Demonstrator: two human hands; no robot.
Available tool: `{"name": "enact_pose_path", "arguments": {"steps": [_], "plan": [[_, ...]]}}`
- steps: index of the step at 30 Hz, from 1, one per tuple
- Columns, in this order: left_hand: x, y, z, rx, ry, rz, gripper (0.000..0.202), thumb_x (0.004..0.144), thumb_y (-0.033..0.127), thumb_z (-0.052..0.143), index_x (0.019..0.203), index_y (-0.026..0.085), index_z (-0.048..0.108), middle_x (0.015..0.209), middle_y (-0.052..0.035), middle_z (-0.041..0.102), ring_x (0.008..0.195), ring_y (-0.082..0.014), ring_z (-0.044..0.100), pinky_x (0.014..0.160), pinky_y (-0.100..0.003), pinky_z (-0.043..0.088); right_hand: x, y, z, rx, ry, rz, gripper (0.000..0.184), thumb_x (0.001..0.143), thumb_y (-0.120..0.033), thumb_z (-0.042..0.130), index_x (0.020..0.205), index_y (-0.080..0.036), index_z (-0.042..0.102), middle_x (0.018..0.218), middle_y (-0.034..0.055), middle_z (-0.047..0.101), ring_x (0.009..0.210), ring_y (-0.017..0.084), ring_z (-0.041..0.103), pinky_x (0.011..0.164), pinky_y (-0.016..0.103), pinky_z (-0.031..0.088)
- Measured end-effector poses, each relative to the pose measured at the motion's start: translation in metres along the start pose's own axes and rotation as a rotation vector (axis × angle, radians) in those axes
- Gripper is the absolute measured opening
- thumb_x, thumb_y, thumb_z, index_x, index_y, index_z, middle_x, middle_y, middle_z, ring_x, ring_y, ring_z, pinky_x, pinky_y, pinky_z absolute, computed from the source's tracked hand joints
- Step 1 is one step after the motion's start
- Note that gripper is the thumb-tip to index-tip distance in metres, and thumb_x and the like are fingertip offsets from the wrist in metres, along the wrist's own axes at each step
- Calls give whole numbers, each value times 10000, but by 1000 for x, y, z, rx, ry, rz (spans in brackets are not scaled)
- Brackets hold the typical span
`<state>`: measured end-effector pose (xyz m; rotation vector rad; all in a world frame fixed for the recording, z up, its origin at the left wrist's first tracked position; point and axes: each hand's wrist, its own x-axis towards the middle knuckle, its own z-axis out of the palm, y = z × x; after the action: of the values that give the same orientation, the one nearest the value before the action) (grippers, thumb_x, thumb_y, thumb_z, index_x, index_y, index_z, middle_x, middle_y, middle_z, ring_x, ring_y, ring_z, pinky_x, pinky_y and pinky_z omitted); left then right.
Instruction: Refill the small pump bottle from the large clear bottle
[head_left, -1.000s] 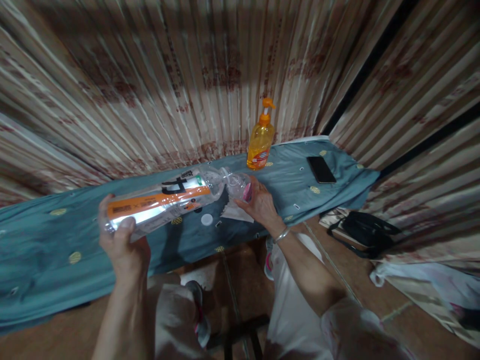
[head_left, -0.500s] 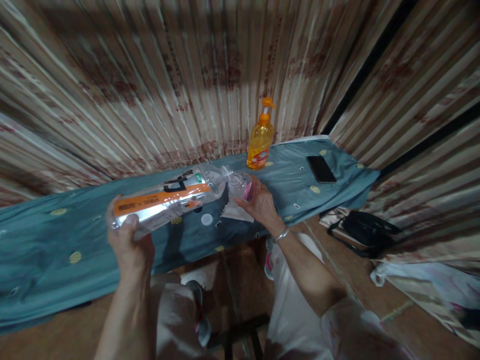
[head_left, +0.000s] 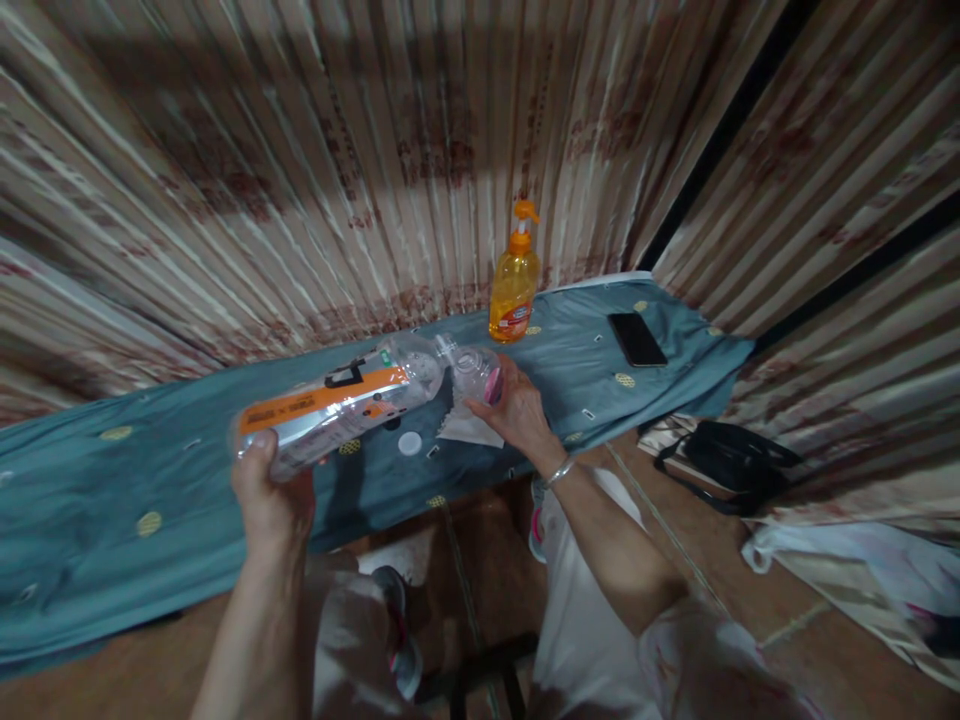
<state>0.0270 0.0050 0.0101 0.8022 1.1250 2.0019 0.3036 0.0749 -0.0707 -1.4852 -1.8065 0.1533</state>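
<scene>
My left hand (head_left: 271, 498) grips the base of a large clear plastic bottle (head_left: 341, 407) with an orange and white label, held on its side with the neck pointing right. The neck meets the mouth of a small clear cup (head_left: 475, 373) with a pink part, which my right hand (head_left: 517, 410) holds tilted toward the bottle. Below them a white bottle cap (head_left: 409, 443) and a white tissue (head_left: 466, 428) lie on the teal patterned cloth (head_left: 112, 480) that covers a long low surface.
An orange pump bottle of liquid soap (head_left: 514, 280) stands at the back by the striped curtain. A black phone (head_left: 637, 339) lies on the cloth to the right. A black bag (head_left: 739, 460) and a white plastic bag (head_left: 840, 560) sit on the floor at right.
My left hand has moved right and slightly down with the bottle's base, shortening the tilt. The right hand with the cup has stayed almost in place.
</scene>
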Motion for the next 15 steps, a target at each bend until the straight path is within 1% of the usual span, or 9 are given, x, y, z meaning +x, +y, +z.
{"name": "enact_pose_path", "arguments": {"steps": [3,8,13,15], "plan": [[0,-1,0,-1,-5,-12,418,529,477,890,728,177,676,820,-6,712,629,-129,622,407,-181,431,0,-1,1,2,11,5,781,807,-442,883,1407,-113,508,1269,226,730,1172,371,722,1010,511,602],[1,1,2,8,-12,-43,413,520,479,894,734,185,698,811,-8,721,637,-142,624,392,-200,472,0,1,1,18,23,-11,767,819,-442,872,1416,-138,499,1230,199,748,1146,360,733,991,509,614],[1,1,7,-25,4,-84,565,428,521,967,856,218,757,823,14,737,634,-155,639,361,-211,479,0,1,1,17,32,-14,790,802,-416,883,1418,-127,484,1236,205,746,1139,363,737,995,502,616],[0,0,8,-40,-4,-98,582,423,524,978,874,225,763,833,14,745,642,-161,650,370,-219,496,0,1,0,20,32,-10,795,807,-419,875,1425,-122,473,1234,204,746,1139,361,738,999,496,615]]}}
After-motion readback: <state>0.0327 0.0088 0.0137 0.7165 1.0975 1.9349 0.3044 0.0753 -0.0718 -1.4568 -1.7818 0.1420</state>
